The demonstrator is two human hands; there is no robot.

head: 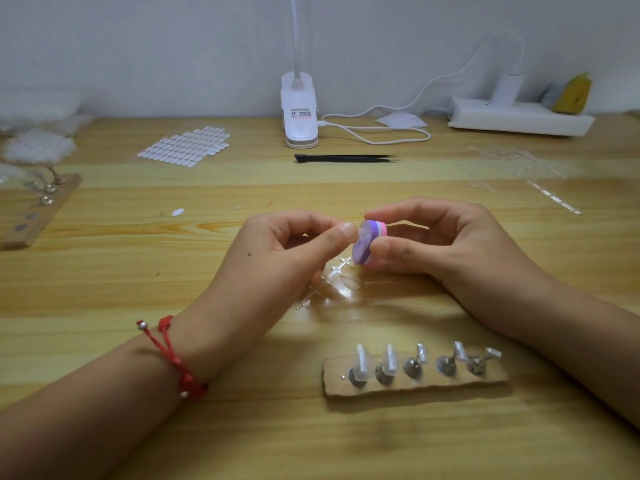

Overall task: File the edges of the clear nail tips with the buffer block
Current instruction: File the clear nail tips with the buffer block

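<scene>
1. The right hand [450, 244] grips the buffer block [367, 242], its purple face turned left.
2. The left hand [294, 244] pinches a clear nail tip [347, 224] just left of the block; it seems to touch that face.

A plain pale-grey wall [138, 46] rises behind a honey-coloured wood-grain surface [104, 271], where a white plastic clip-on desk lamp [299, 112] stands at the far edge.

Nail tip [347, 226] in my left grip [287, 244] too clear to resolve, lamp [299, 109] neck cropped overhead, desk [121, 265] far-left corner heap [40, 147] blurred
</scene>
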